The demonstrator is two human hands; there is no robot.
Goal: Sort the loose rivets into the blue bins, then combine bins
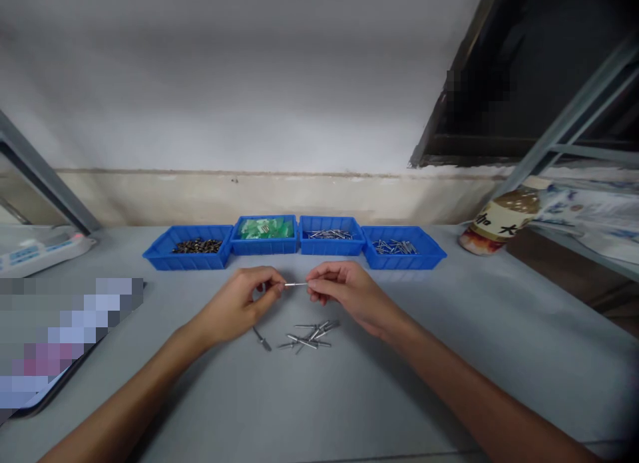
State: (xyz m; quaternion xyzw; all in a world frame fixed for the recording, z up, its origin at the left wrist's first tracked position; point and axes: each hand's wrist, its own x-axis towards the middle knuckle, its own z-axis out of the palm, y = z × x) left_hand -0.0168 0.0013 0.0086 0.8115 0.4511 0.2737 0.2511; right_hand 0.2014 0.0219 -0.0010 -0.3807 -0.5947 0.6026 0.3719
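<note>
Both hands meet over the middle of the grey table (pixel 449 356), each pinching one end of a thin metal pin (pixel 296 285) that spans the small gap between them. The left hand (pixel 239 303) has thumb and forefinger closed on the pin's left end, its other fingers curled in; the right hand (pixel 344 291) grips the right end the same way, fingertips tight together. Held level like this, just above the surface, the pin stays steady from both sides and sits square in the person's view.

Just near of the hands lies a loose heap of similar pins (pixel 310 335), with one stray pin (pixel 261 338) a little to its left, all within easy reach. On the far side four blue trays (pixel 294 245) stand in a row, touching: dark small parts in the leftmost, green pieces next, silvery pins in the two on the right (sorted by kind, it seems).

At the far right a bottle (pixel 499 222) lies on its side, its label bearing dark characters too blurred to read with any certainty. At the far left a pale scale-like device (pixel 40 250) shows blue markings, illegible
</note>
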